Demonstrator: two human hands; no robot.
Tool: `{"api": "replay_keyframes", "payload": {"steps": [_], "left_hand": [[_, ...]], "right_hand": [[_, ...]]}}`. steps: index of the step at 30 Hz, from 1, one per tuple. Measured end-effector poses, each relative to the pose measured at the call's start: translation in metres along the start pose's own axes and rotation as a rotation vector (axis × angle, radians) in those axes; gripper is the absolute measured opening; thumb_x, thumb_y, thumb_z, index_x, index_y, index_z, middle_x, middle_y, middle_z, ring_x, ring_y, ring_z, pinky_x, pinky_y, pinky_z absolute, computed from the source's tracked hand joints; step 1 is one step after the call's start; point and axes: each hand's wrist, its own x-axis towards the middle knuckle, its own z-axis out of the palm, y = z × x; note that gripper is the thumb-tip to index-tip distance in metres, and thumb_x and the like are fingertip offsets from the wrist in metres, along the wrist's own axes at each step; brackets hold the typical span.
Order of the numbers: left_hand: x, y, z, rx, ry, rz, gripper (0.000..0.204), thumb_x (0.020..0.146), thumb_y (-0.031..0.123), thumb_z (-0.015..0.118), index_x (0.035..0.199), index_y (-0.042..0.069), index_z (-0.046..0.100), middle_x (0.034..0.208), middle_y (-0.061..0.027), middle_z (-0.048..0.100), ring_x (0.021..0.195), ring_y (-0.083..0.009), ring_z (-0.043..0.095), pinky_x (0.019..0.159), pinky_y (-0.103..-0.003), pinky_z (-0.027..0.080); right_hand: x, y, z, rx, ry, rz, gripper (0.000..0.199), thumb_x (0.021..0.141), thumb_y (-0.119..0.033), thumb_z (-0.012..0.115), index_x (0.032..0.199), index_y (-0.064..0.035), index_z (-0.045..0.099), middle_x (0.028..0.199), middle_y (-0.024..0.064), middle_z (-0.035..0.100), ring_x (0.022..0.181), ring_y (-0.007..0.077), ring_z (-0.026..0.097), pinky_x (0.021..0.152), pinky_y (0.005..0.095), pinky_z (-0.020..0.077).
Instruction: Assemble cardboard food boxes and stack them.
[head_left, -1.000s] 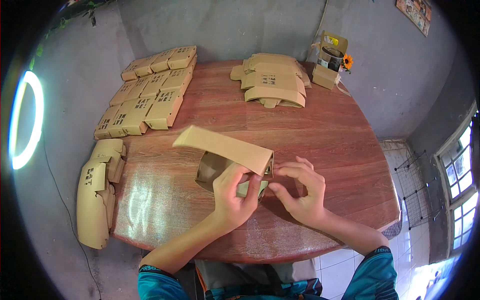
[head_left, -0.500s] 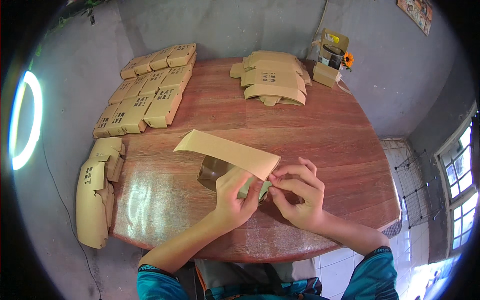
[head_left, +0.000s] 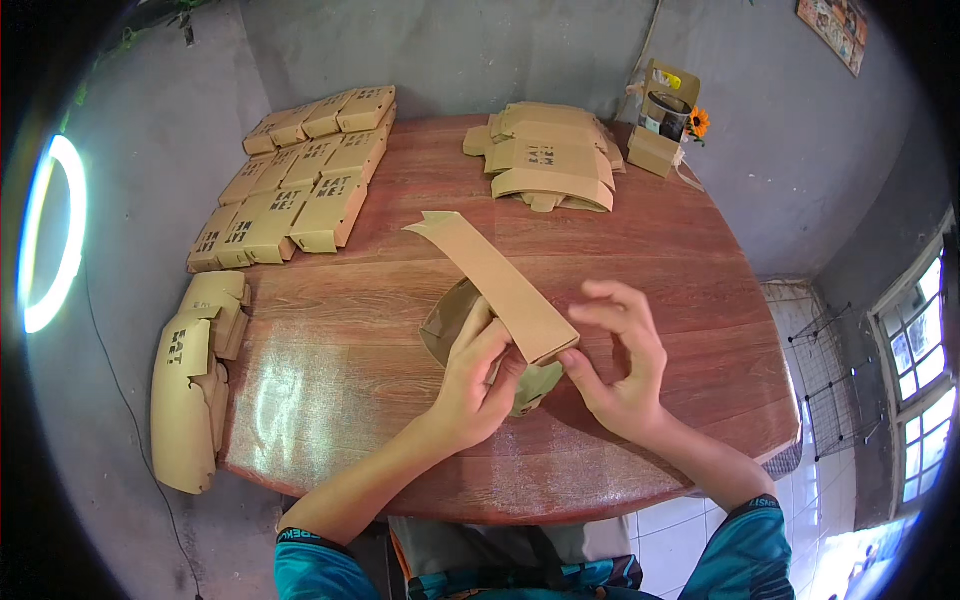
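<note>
Bold dark capitals stand on your rows of folded kraft boxes, the rear kraft blanks and near-left kraft blanks; small pale lettering edges your sleeve cuffs.

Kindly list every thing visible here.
Partly folded box: one, brown, between hands
Closed boxes: about twelve, brown, back left
Flattened boxes: two groups, brown, back centre, left edge
Open box: one, brown, back right
Flower: one, orange, back right
Table: one, reddish, centre
Ring light: one, white, left
Wire grid: one, black, right
Window: one, whitish, right
Picture: one, multicoloured, upper right
Sleeves: two, teal, lower edge
Left hand: one, bare, gripping box
Right hand: one, bare, box end
</note>
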Motion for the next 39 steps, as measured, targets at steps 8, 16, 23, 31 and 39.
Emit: {"api": "replay_keyframes", "payload": {"steps": [8, 16, 23, 31, 39], "left_hand": [[-0.002, 0.009, 0.005, -0.107, 0.109, -0.139, 0.027, 0.088, -0.012, 0.062, 0.113, -0.002, 0.063, 0.101, -0.0107, 0.061, 0.094, -0.0242, 0.065, 0.086, -0.032, 0.051], [-0.004, 0.018, -0.003, 0.071, 0.015, 0.05, 0.01, 0.088, -0.003, 0.07, 0.098, -0.003, 0.068, 0.099, -0.0153, 0.069, 0.084, -0.0267, 0.069, 0.078, -0.032, 0.053], [0.016, 0.028, -0.016, 0.348, -0.136, 0.256, 0.024, 0.081, 0.003, 0.075, 0.105, 0.004, 0.069, 0.103, -0.0091, 0.07, 0.096, -0.0309, 0.066, 0.095, -0.044, 0.047], [0.014, 0.014, -0.025, 0.767, -0.372, 0.347, 0.029, 0.07, 0.0, 0.074, 0.097, 0.009, 0.068, 0.087, -0.0004, 0.062, 0.079, -0.0185, 0.066, 0.1, -0.047, 0.045], [0.003, 0.009, -0.02, 1.011, -0.569, 0.292, 0.016, 0.081, 0.009, 0.064, 0.093, 0.019, 0.07, 0.087, 0.0032, 0.058, 0.093, -0.0136, 0.065, 0.112, -0.058, 0.032]], "right_hand": [[-0.013, 0.012, 0.005, 0.066, -0.017, 0.114, 0.037, 0.073, 0.001, 0.086, 0.104, -0.0007, 0.064, 0.093, 0.0115, 0.066, 0.08, 0.0186, 0.064, 0.069, 0.0296, 0.0519], [-0.014, 0.006, 0.007, 0.025, 0.015, 0.04, 0.035, 0.072, 0.002, 0.086, 0.094, -0.002, 0.059, 0.087, 0.0099, 0.061, 0.073, 0.0171, 0.06, 0.06, 0.0293, 0.0494], [-0.011, 0.012, 0.001, 0.157, -0.085, 0.257, 0.03, 0.074, 0.002, 0.083, 0.092, -0.0002, 0.059, 0.09, 0.0099, 0.061, 0.077, 0.0179, 0.063, 0.065, 0.0276, 0.053], [0.018, 0.033, -0.024, -0.102, -0.413, -0.037, 0.027, 0.083, 0.005, 0.073, 0.108, 0.0002, 0.064, 0.102, 0.0086, 0.065, 0.09, 0.0128, 0.065, 0.075, 0.026, 0.0542], [0.024, 0.047, -0.032, 0.461, 0.094, 0.638, 0.041, 0.101, -0.028, 0.065, 0.132, -0.0027, 0.057, 0.113, 0.0046, 0.06, 0.097, 0.0085, 0.059, 0.085, 0.0287, 0.048]]}}
